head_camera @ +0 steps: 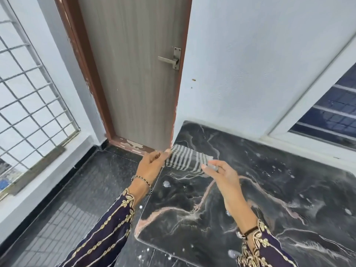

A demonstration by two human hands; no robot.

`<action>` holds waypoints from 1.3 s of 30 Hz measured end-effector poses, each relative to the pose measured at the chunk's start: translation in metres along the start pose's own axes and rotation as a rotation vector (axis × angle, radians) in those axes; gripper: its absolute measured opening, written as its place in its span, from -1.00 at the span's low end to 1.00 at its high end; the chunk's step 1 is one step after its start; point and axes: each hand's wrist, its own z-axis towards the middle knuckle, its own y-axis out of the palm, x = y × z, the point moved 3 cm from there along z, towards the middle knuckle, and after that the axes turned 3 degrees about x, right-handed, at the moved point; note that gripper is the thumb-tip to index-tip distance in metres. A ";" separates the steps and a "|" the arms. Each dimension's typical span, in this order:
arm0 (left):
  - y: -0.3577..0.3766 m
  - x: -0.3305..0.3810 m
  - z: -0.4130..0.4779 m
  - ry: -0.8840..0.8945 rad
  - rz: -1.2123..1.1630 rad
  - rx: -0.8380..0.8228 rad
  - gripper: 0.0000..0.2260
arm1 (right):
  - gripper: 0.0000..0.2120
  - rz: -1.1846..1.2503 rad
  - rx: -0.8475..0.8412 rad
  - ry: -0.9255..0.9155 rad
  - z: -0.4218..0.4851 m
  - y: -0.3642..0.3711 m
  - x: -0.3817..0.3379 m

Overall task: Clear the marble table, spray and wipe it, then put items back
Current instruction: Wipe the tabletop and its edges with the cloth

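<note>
Striped cloth [185,159]: stretched between left hand [152,164] and right hand [221,172], pinched at both ends, above wet black marble table [269,189]. Closed door [134,74] beyond the grip.

A grey wood-grain door [134,74] sits in a brown frame [84,70] with chipped paint near its foot; a metal lever handle [170,59] is on its right side; a white grille [28,89] stands at left; a dark-paned window [331,112] is set in the pale wall [250,64] at right; dark tiles [77,189] cover the floor.

Marble table [250,218] and dark window [331,112] partly past right edge
</note>
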 end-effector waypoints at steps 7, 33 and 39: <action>-0.015 -0.111 -0.028 -0.122 0.508 -0.052 -0.86 | -0.82 -0.626 -0.289 0.105 -0.029 -0.008 0.090; -0.065 -0.130 -0.072 -0.107 0.479 0.027 -0.88 | -0.51 -1.301 -0.834 -1.105 -0.070 0.093 0.181; -0.037 -0.130 -0.060 -0.061 0.589 -0.102 -0.84 | -0.52 -1.394 -0.821 -1.055 0.004 0.086 0.158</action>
